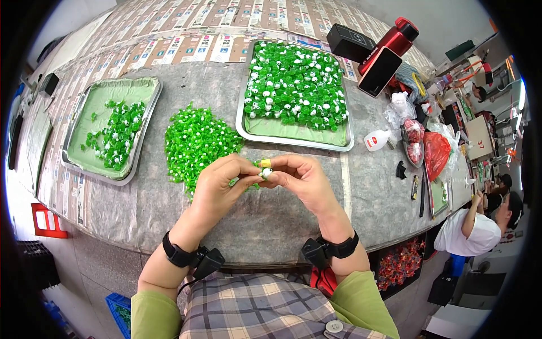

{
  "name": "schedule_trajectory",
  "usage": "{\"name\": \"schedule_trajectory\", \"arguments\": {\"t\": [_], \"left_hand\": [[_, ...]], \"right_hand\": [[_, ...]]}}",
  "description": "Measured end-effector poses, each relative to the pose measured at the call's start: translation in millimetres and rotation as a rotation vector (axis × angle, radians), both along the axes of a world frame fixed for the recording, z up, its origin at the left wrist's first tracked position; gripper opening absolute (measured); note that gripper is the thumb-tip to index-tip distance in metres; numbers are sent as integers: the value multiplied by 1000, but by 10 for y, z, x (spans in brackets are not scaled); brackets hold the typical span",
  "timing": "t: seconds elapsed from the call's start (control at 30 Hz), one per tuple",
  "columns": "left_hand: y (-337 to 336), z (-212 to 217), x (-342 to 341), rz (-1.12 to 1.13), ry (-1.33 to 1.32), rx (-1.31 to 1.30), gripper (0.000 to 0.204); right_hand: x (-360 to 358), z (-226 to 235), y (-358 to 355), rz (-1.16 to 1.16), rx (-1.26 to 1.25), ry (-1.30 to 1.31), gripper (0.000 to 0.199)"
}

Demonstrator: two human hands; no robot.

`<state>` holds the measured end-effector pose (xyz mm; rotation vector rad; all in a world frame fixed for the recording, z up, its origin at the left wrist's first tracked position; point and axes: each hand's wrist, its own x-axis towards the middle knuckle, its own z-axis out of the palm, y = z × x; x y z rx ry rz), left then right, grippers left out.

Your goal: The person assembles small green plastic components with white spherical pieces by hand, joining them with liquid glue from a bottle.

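Observation:
Above the near side of the table, my left hand [221, 179] and my right hand [304, 179] meet with fingertips pinched together. Between them is a small white bead-like piece [267, 172] with dark spots; a bit of green shows beside it. Both hands are closed on this piece, and a yellow wrap [265, 163] circles a fingertip of the right one. Just beyond my left hand lies a loose heap of small green plastic pieces [200, 141]. A metal tray [293, 142] behind the hands is filled with green pieces bearing white spotted heads [293, 85].
Another metal tray [107, 179] at left holds a smaller cluster of green-and-white pieces [119, 133]. To the right stand a white squeeze bottle [376, 139], a phone [380, 72], a red flask [389, 42], a black box [350, 42] and a red bag [436, 152]. Another person [468, 229] sits farther right.

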<state>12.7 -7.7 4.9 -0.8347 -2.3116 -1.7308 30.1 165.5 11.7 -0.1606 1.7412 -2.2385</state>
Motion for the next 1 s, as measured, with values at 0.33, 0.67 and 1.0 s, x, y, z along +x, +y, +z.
{"name": "schedule_trajectory", "arguments": {"t": [0.33, 0.67, 1.0], "left_hand": [[21, -47, 15, 52, -146, 61, 8], [-723, -51, -460, -109, -677, 1675, 19], [-68, 3, -72, -13, -569, 327, 19]], "right_hand": [[-50, -48, -3, -5, -36, -32, 21], [-110, -105, 114, -16, 836, 256, 23], [-90, -59, 65, 4, 1046, 551, 15]]}}
